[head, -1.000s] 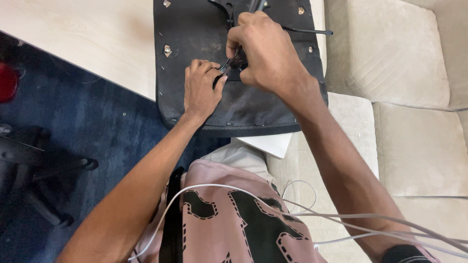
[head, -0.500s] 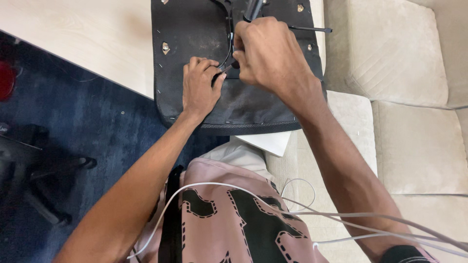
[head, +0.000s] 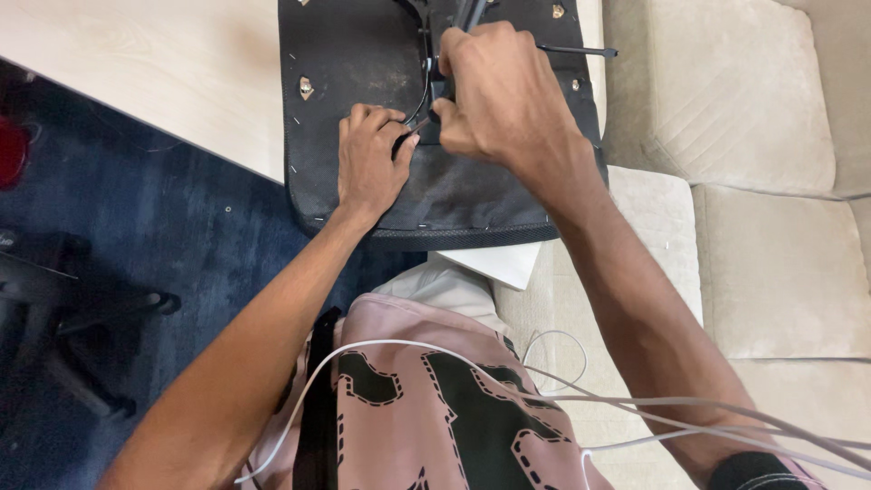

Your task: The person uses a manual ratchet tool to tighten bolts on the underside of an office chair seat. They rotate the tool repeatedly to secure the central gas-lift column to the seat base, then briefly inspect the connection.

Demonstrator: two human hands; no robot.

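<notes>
Black seat pan [head: 363, 63] lay underside-up on the pale tabletop [head: 154, 82]. Our left hand [head: 370, 168] pressed curled fingers beside the cable, our right hand [head: 504, 95] fisted a dark tool [head: 472, 11]. Fitting looked unfinished.

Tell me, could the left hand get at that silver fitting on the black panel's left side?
Probably yes. The left hand rests on the black panel, and the silver fitting lies just beyond its knuckles with bare panel between. The right hand works farther right, out of the way.
</notes>
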